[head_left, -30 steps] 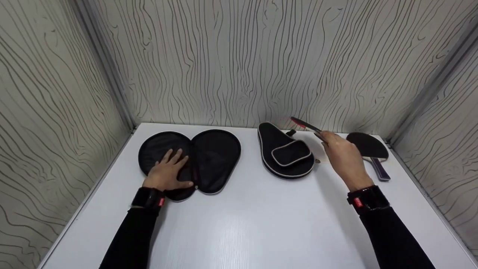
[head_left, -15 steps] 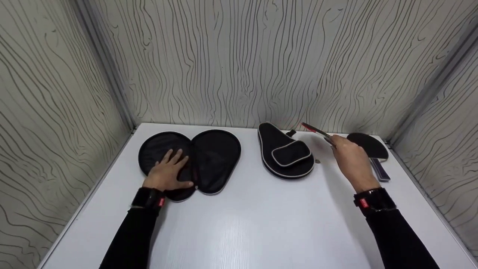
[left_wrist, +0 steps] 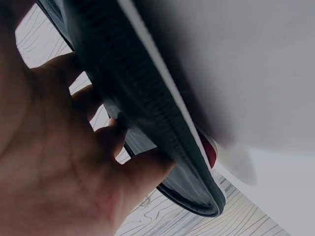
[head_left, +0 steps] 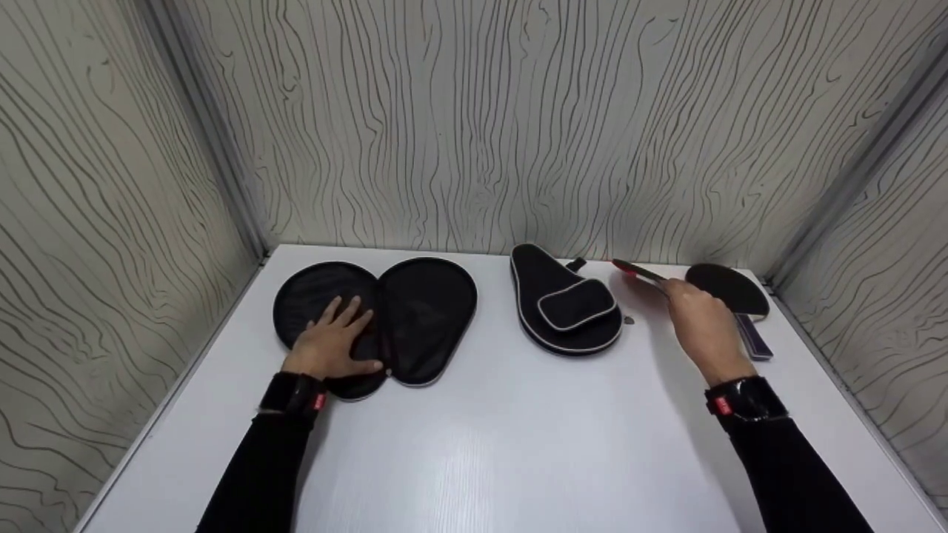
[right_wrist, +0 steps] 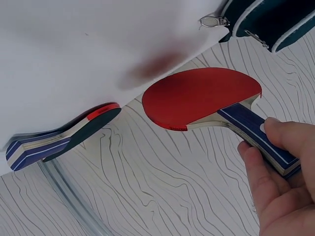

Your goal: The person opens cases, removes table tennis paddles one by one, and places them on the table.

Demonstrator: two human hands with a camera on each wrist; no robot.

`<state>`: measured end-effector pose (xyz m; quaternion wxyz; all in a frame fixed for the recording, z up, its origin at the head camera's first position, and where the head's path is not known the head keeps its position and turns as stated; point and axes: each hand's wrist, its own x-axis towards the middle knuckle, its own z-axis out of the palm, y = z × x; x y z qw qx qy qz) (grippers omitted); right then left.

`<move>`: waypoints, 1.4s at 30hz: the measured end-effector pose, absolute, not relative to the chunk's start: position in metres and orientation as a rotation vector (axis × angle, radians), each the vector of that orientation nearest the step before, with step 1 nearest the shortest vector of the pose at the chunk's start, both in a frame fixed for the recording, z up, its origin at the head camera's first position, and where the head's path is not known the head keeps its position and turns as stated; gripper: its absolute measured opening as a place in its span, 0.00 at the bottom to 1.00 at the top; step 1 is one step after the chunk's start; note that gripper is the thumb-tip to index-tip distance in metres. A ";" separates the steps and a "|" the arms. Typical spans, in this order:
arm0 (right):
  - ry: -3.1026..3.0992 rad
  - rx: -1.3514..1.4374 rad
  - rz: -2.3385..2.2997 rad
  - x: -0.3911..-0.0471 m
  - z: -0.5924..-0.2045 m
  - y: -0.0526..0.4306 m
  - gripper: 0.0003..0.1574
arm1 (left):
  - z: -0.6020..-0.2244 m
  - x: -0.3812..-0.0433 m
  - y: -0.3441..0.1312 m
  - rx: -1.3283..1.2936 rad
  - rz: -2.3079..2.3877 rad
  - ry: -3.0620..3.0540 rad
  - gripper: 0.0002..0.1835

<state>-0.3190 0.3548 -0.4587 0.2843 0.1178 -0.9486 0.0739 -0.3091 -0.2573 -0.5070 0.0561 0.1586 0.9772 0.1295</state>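
An unzipped black paddle case [head_left: 429, 318] lies spread in two halves on the left of the table. My left hand [head_left: 329, 348] rests on its left half with fingers spread; in the left wrist view the case's zipped rim [left_wrist: 162, 98] runs past the fingers. My right hand [head_left: 707, 333] grips a table tennis paddle by its blue handle. In the right wrist view this paddle [right_wrist: 197, 96] shows its red face, its blade raised near the table's back edge. A second table tennis paddle [head_left: 726, 287], black face up, lies just right of that hand.
Between the hands lies a closed black paddle case [head_left: 533, 289] with light piping and a front pocket [head_left: 578, 303]. Wood-patterned panels [head_left: 474, 126] enclose the white table [head_left: 474, 444] at the back and both sides.
My right hand has moved to the right with the paddle, whose blade has come lower, toward the second paddle. The left hand has stayed on the open case.
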 end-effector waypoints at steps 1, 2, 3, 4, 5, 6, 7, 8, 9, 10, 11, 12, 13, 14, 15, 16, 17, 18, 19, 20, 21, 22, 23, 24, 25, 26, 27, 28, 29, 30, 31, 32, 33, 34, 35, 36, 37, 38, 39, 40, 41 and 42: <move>-2.553 0.308 0.180 -0.318 -0.460 0.355 0.05 | -0.501 -0.306 -0.254 0.469 0.380 2.951 0.58; -2.567 0.302 0.157 -0.318 -0.461 0.355 0.06 | -0.501 -0.307 -0.254 0.466 0.374 2.952 0.57; -2.577 0.305 0.128 -0.317 -0.462 0.354 0.07 | -0.501 -0.307 -0.254 0.463 0.368 2.952 0.57; -2.583 0.312 0.098 -0.317 -0.464 0.354 0.08 | -0.501 -0.307 -0.254 0.460 0.371 2.950 0.57; -2.585 0.324 0.068 -0.317 -0.466 0.354 0.08 | -0.501 -0.307 -0.254 0.463 0.367 2.950 0.57; -2.584 0.335 0.045 -0.316 -0.467 0.354 0.09 | -0.500 -0.307 -0.254 0.466 0.369 2.950 0.57; -2.583 0.347 0.026 -0.316 -0.469 0.353 0.09 | -0.500 -0.306 -0.254 0.472 0.369 2.951 0.57; -2.584 0.357 0.011 -0.316 -0.470 0.353 0.10 | -0.505 -0.309 -0.256 0.485 0.378 2.961 0.57; -2.586 0.366 0.001 -0.316 -0.471 0.352 0.10 | -0.504 -0.308 -0.256 0.490 0.386 2.960 0.57; -2.590 0.372 -0.001 -0.316 -0.473 0.352 0.09 | -0.504 -0.308 -0.257 0.497 0.393 2.961 0.57; -2.596 0.376 -0.002 -0.316 -0.474 0.351 0.08 | -0.504 -0.308 -0.258 0.504 0.388 2.965 0.58; -2.608 0.374 0.001 -0.317 -0.475 0.351 0.07 | -0.504 -0.308 -0.258 0.505 0.394 2.966 0.58; -2.621 0.377 -0.004 -0.317 -0.476 0.351 0.07 | -0.504 -0.308 -0.258 0.504 0.397 2.968 0.58; -2.639 0.374 -0.005 -0.318 -0.477 0.351 0.08 | -0.505 -0.308 -0.257 0.501 0.402 2.969 0.58; -2.659 0.372 0.002 -0.319 -0.478 0.350 0.11 | -0.501 -0.305 -0.255 0.488 0.397 2.962 0.58; -2.679 0.372 0.011 -0.320 -0.479 0.351 0.14 | -0.501 -0.306 -0.254 0.483 0.395 2.965 0.57; -2.702 0.369 0.019 -0.321 -0.481 0.351 0.17 | -0.501 -0.305 -0.253 0.477 0.386 2.969 0.57; -2.724 0.368 0.028 -0.321 -0.482 0.351 0.19 | -0.501 -0.305 -0.253 0.470 0.384 2.969 0.57; -2.742 0.369 0.034 -0.322 -0.484 0.352 0.20 | -0.502 -0.305 -0.252 0.465 0.376 2.971 0.57; -2.759 0.367 0.047 -0.322 -0.485 0.352 0.20 | -0.502 -0.305 -0.252 0.462 0.370 2.974 0.57; -2.771 0.369 0.058 -0.323 -0.487 0.353 0.19 | -0.501 -0.305 -0.251 0.461 0.366 2.977 0.57; -2.780 0.372 0.062 -0.323 -0.489 0.354 0.19 | -0.501 -0.305 -0.251 0.459 0.364 2.977 0.56; -2.790 0.377 0.062 -0.323 -0.491 0.355 0.19 | -0.500 -0.305 -0.251 0.458 0.364 2.977 0.56; -2.799 0.381 0.066 -0.323 -0.493 0.356 0.19 | -0.500 -0.305 -0.251 0.460 0.359 2.979 0.56; -2.808 0.386 0.070 -0.322 -0.495 0.357 0.19 | -0.499 -0.304 -0.251 0.458 0.361 2.977 0.56; -2.819 0.390 0.081 -0.322 -0.496 0.358 0.19 | -0.499 -0.304 -0.251 0.461 0.356 2.977 0.56; -2.832 0.394 0.093 -0.321 -0.498 0.360 0.19 | -0.499 -0.305 -0.252 0.459 0.356 2.974 0.56; -2.845 0.397 0.104 -0.320 -0.499 0.361 0.20 | -0.499 -0.306 -0.252 0.460 0.351 2.973 0.56; -2.859 0.400 0.115 -0.319 -0.500 0.362 0.20 | -0.500 -0.306 -0.252 0.458 0.350 2.969 0.56; -2.876 0.397 0.128 -0.319 -0.500 0.363 0.21 | -0.500 -0.307 -0.253 0.458 0.349 2.966 0.56; -2.889 0.399 0.134 -0.318 -0.500 0.365 0.22 | -0.501 -0.308 -0.253 0.456 0.356 2.960 0.57; -2.904 0.398 0.141 -0.317 -0.500 0.366 0.22 | -0.502 -0.309 -0.254 0.462 0.352 2.959 0.57; -2.916 0.402 0.140 -0.316 -0.500 0.366 0.23 | -0.508 -0.312 -0.257 0.475 0.371 2.971 0.58; -2.928 0.408 0.134 -0.316 -0.500 0.367 0.24 | -0.509 -0.313 -0.257 0.476 0.373 2.967 0.58; -2.939 0.413 0.132 -0.315 -0.499 0.367 0.24 | -0.509 -0.313 -0.257 0.473 0.376 2.964 0.58; -2.951 0.413 0.134 -0.315 -0.499 0.367 0.24 | -0.510 -0.314 -0.258 0.476 0.375 2.963 0.58; -2.958 0.421 0.133 -0.314 -0.499 0.368 0.23 | -0.511 -0.315 -0.258 0.476 0.378 2.960 0.59; -2.969 0.423 0.137 -0.314 -0.499 0.369 0.23 | -0.520 -0.320 -0.262 0.491 0.373 2.978 0.60; -2.979 0.426 0.142 -0.314 -0.499 0.369 0.22 | -0.525 -0.323 -0.264 0.492 0.393 2.982 0.60; -2.995 0.421 0.153 -0.314 -0.499 0.370 0.21 | -0.523 -0.323 -0.263 0.483 0.374 2.970 0.60; -3.011 0.416 0.165 -0.315 -0.499 0.371 0.19 | -0.529 -0.326 -0.266 0.495 0.373 2.984 0.61; -3.026 0.413 0.176 -0.315 -0.500 0.372 0.18 | -0.532 -0.328 -0.268 0.508 0.375 2.989 0.61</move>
